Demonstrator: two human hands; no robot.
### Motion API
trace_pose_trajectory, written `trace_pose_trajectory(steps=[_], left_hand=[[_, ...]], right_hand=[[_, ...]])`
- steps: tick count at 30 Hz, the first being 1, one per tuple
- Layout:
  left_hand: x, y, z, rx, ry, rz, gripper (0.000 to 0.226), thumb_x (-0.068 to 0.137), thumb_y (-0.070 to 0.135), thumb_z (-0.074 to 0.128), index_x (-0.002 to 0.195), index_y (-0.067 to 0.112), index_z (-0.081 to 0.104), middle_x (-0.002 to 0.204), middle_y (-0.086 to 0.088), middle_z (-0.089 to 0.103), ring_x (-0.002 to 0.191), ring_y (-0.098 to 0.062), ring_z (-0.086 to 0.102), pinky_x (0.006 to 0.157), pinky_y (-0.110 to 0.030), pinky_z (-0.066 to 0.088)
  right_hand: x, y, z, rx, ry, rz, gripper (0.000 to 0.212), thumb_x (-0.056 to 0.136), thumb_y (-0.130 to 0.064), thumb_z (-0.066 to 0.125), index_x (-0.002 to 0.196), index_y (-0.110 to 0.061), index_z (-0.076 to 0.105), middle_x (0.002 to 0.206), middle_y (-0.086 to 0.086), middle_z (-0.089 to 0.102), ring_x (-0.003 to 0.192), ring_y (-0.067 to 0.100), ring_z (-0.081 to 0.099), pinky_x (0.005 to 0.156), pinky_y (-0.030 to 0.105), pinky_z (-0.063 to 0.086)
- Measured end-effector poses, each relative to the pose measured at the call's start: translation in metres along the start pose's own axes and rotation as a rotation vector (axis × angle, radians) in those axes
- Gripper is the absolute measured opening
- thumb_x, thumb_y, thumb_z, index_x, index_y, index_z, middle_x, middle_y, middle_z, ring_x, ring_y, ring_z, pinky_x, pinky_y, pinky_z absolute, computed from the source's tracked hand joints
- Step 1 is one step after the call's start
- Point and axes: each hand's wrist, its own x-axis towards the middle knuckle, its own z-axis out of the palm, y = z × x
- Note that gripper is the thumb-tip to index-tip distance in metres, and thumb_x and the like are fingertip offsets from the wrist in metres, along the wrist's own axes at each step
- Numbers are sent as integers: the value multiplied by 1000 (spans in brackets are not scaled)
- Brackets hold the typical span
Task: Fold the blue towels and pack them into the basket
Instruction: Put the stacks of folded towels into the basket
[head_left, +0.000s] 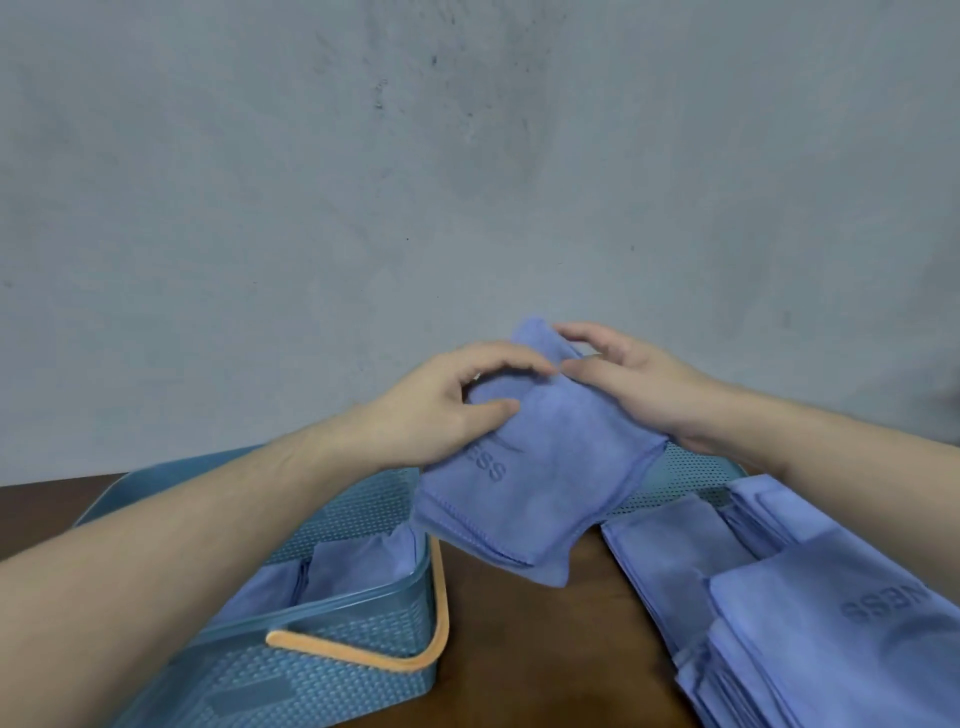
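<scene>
Folded blue towel (540, 467) held above table (524, 644) between basket (332, 675) and right stack, left hand (441, 410) and right hand (639, 384) both gripping it; risk: loosened grip lets folds spring open.

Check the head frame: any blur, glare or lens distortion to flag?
Head view: lighting soft and even, no glare, only faint shadows; the folded towel and both hands, left and right, are slightly soft; the towel stack and basket smear toward the lower edges; wide-angle stretch shows on the forearms.
</scene>
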Motion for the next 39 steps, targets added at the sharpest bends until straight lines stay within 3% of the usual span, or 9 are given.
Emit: trace_pose_trajectory(steps=[3, 8, 11, 14, 19, 23, 28, 35, 39], left_hand=[[-8, -1, -4, 139, 21, -40, 49, 98, 3, 54, 122, 45, 58, 98, 11, 49, 92, 10, 51, 87, -5, 34], [-19, -2, -8, 124, 99, -55, 52, 101, 1, 51, 136, 40, 46, 124, 20, 44, 112, 22, 44, 97, -1, 28], [-24, 0, -16, 130, 139, -81, 54, 102, 5, 52, 142, 39, 41, 120, 20, 43, 107, 23, 44, 94, 1, 27], [-33, -3, -28, 101, 176, -136, 55, 101, 12, 55, 147, 39, 40, 123, 17, 44, 106, 22, 46, 92, 2, 29], [-55, -15, -50, -90, 347, -215, 53, 100, 16, 59, 136, 52, 45, 134, 7, 48, 118, 7, 52, 103, -12, 40], [-78, -32, -77, -272, 459, -327, 54, 99, 14, 61, 143, 43, 48, 144, 13, 52, 127, -4, 55, 112, -34, 42], [-120, -56, -112, -382, 508, -487, 57, 100, 10, 57, 150, 32, 41, 140, 5, 59, 121, -12, 62, 108, -36, 47], [-175, -96, -155, -369, 370, -710, 59, 99, 4, 55, 153, 23, 39, 132, 8, 62, 118, -9, 63, 105, -27, 47], [-197, -113, -174, -199, 83, -877, 66, 95, 6, 62, 151, 29, 38, 120, 9, 68, 101, -11, 67, 82, -22, 53]], right_hand=[[0, -2, 4, 2, 21, -74, 30, 99, -14, 61, 117, -34, 48, 84, 0, 68, 73, 18, 63, 70, 32, 50], [-8, 3, 2, -156, 7, -74, 39, 78, -39, 85, 99, -27, 54, 95, -9, 66, 87, 8, 62, 80, 28, 49], [-5, 4, 5, -97, 2, -9, 21, 88, -18, 74, 101, -11, 59, 87, -2, 70, 81, 11, 64, 76, 30, 53], [2, -3, 14, 11, 38, 12, 7, 97, -18, 64, 102, -15, 60, 89, 3, 67, 82, 18, 61, 71, 32, 55], [29, -18, 52, 182, 155, 11, 25, 103, -27, 55, 122, -43, 56, 89, 1, 68, 78, 18, 60, 65, 30, 50], [54, -19, 95, 280, 71, 68, 42, 101, -38, 56, 135, -58, 39, 97, -8, 75, 82, 14, 70, 69, 36, 56], [74, -15, 156, 189, -62, 96, 58, 97, -13, 64, 133, -52, 39, 103, 5, 73, 80, 19, 69, 64, 36, 57], [108, -5, 231, -80, -58, 59, 44, 97, 0, 51, 109, -43, 47, 99, 13, 60, 64, 18, 49, 41, 22, 38], [120, 10, 264, -149, -92, 250, 44, 96, 2, 46, 117, -35, 37, 77, 6, 52, 39, 9, 45, 35, 21, 35]])
